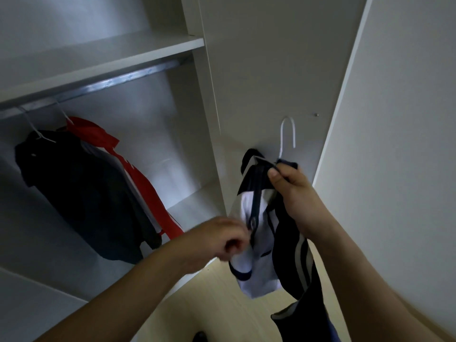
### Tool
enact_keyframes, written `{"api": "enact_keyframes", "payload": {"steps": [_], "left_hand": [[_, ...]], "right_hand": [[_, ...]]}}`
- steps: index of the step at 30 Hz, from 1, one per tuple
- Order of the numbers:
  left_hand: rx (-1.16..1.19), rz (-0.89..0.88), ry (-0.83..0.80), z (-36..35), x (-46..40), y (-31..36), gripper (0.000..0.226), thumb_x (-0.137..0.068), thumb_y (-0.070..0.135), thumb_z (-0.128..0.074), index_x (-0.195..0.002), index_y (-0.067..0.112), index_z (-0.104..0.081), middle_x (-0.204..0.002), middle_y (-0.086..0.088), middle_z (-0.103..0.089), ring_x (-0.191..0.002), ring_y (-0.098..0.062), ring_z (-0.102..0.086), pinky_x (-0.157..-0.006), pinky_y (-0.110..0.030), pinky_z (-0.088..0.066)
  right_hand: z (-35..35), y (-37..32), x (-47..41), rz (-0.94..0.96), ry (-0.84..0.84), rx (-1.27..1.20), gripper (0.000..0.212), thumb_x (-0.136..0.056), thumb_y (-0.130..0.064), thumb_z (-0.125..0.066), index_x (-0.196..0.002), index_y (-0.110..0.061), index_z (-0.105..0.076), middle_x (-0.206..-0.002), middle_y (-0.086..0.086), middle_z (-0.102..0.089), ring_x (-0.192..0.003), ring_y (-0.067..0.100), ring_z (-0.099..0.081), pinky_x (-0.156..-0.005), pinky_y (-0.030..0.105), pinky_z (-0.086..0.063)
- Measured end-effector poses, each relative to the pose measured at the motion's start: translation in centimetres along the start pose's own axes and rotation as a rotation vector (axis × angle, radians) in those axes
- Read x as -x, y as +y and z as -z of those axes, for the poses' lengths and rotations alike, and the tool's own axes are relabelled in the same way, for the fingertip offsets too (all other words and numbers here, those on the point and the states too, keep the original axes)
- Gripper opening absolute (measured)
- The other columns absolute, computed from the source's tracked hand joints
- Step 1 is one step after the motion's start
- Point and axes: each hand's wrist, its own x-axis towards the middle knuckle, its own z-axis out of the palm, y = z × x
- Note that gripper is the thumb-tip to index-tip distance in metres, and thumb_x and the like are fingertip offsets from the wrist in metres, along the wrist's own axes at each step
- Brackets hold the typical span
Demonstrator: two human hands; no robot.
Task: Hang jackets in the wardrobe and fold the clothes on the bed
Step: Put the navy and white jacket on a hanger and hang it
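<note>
Head view: the white door panel [271, 70] stands between me and the open wardrobe [158, 149], where a dark jacket [81, 193] and a red jacket [148, 193] hang from a metal rail [103, 83] at nine o'clock. At four o'clock my right hand [296, 193] grips a white wire hanger [287, 137] carrying the navy-and-white jacket [256, 262]; my left hand [222, 240] pinches its zipper [254, 222].

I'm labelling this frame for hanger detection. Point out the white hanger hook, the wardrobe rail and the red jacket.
white hanger hook [288, 130]: head view, on its curved top.
wardrobe rail [118, 81]: head view, mid-length of the metal bar.
red jacket [145, 186]: head view, on its front edge.
</note>
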Motion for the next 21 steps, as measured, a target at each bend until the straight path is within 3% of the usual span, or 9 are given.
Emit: {"api": "enact_keyframes", "payload": {"steps": [3,5,6,8,11,14,16,19,21], "left_hand": [[-0.250,0.080,-0.056,-0.3,0.1,-0.2,0.024,-0.092,0.009,-0.055,-0.069,0.010,-0.062,-0.063,0.000,-0.056,-0.059,-0.009,-0.048,-0.061,-0.027,-0.041],[-0.349,-0.004,0.240,1.1,-0.3,0.9,0.015,-0.092,0.027,-0.064,-0.089,0.012,-0.067,-0.083,-0.010,-0.066,-0.073,-0.012,-0.057,-0.070,-0.030,-0.046],[-0.343,-0.040,0.426,2.1,-0.5,1.7,0.026,-0.088,0.038,-0.068,-0.101,0.016,-0.064,-0.095,-0.006,-0.065,-0.082,-0.012,-0.058,-0.073,-0.030,-0.047],[-0.318,-0.085,0.526,3.8,-1.1,3.0,0.047,-0.081,0.047,-0.073,-0.118,0.024,-0.056,-0.111,0.007,-0.057,-0.098,-0.008,-0.056,-0.082,-0.029,-0.049],[-0.329,-0.110,0.315,3.7,-2.4,3.8,0.033,-0.083,0.043,-0.071,-0.096,0.013,-0.063,-0.084,0.007,-0.061,-0.077,-0.009,-0.059,-0.072,-0.033,-0.046],[-0.186,-0.148,0.517,3.6,-3.3,3.5,0.037,-0.080,0.040,-0.062,-0.076,0.004,-0.058,-0.066,-0.001,-0.054,-0.064,-0.015,-0.053,-0.065,-0.032,-0.039],[0.029,-0.173,0.691,3.9,-3.2,3.4,0.037,-0.079,0.038,-0.062,-0.080,0.001,-0.062,-0.072,-0.012,-0.063,-0.070,-0.024,-0.062,-0.067,-0.036,-0.045],[0.316,-0.186,0.772,4.5,-2.8,3.6,0.030,-0.088,0.030,-0.065,-0.096,0.001,-0.070,-0.095,-0.020,-0.072,-0.094,-0.033,-0.070,-0.086,-0.047,-0.054],[0.370,-0.187,0.799,4.7,-2.6,3.9,0.028,-0.091,0.028,-0.065,-0.097,0.001,-0.070,-0.098,-0.022,-0.072,-0.096,-0.035,-0.069,-0.085,-0.045,-0.054]], "right_hand": [[0.4,-0.7,-0.7,0.011,-0.019,0.028,0.024,-0.100,-0.025,-0.051,-0.093,-0.010,-0.068,-0.111,0.012,-0.055,-0.099,0.020,-0.058,-0.091,0.029,-0.044],[0.5,-1.2,-1.0,0.026,-0.074,0.036,0.028,-0.100,-0.026,-0.050,-0.091,-0.005,-0.066,-0.103,0.017,-0.056,-0.093,0.024,-0.058,-0.088,0.033,-0.044],[0.3,-1.4,-1.2,0.041,-0.112,0.030,0.031,-0.099,-0.028,-0.050,-0.091,-0.001,-0.063,-0.101,0.023,-0.056,-0.091,0.030,-0.058,-0.086,0.036,-0.044],[-0.2,-1.8,-1.4,0.061,-0.175,0.000,0.039,-0.095,-0.032,-0.050,-0.092,0.006,-0.060,-0.100,0.031,-0.056,-0.086,0.034,-0.057,-0.081,0.040,-0.045],[-1.2,-1.8,-1.7,0.035,-0.197,0.013,0.038,-0.097,-0.031,-0.050,-0.092,0.005,-0.061,-0.098,0.030,-0.059,-0.086,0.035,-0.060,-0.078,0.043,-0.048],[-1.3,-1.2,-1.8,0.044,-0.109,0.067,0.025,-0.101,-0.023,-0.049,-0.093,-0.003,-0.061,-0.084,0.014,-0.060,-0.072,0.017,-0.056,-0.067,0.027,-0.046],[-0.9,-0.4,-1.8,0.045,0.017,0.162,0.003,-0.096,-0.020,-0.057,-0.096,-0.020,-0.059,-0.093,0.006,-0.059,-0.071,0.006,-0.056,-0.062,0.009,-0.043],[-1.4,0.9,-1.0,0.085,-0.012,0.335,0.023,-0.086,-0.004,-0.061,-0.081,-0.027,-0.059,-0.093,0.002,-0.054,-0.074,-0.001,-0.055,-0.068,0.013,-0.044],[-2.2,1.3,-0.4,0.014,-0.116,0.365,0.016,-0.084,-0.014,-0.064,-0.077,-0.029,-0.065,-0.103,0.003,-0.051,-0.082,-0.001,-0.054,-0.073,0.014,-0.043]]}}
